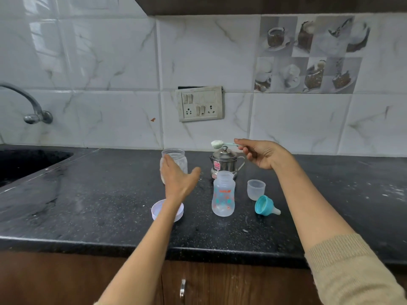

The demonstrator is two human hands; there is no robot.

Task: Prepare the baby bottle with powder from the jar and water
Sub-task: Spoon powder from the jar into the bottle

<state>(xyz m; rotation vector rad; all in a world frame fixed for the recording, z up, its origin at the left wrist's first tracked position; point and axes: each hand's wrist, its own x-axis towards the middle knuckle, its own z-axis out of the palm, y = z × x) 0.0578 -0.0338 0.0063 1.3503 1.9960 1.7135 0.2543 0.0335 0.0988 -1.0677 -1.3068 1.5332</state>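
1. One open bottle (223,194) stands mid-counter (99,194).
2. Right hand (263,154), raised behind it, pinches one heaped scoop (218,144).
3. Left hand (176,179), fingers spread and holding nothing, reaches beside one jar (175,159).
4. One kettle (224,161) stands behind.

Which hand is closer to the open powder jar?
Left. The left hand is open right in front of the jar; the right hand holds the scoop off to its right.

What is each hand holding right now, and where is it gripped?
Right hand pinches the spoon by its handle end. Left hand is open beside the jar, holding nothing.
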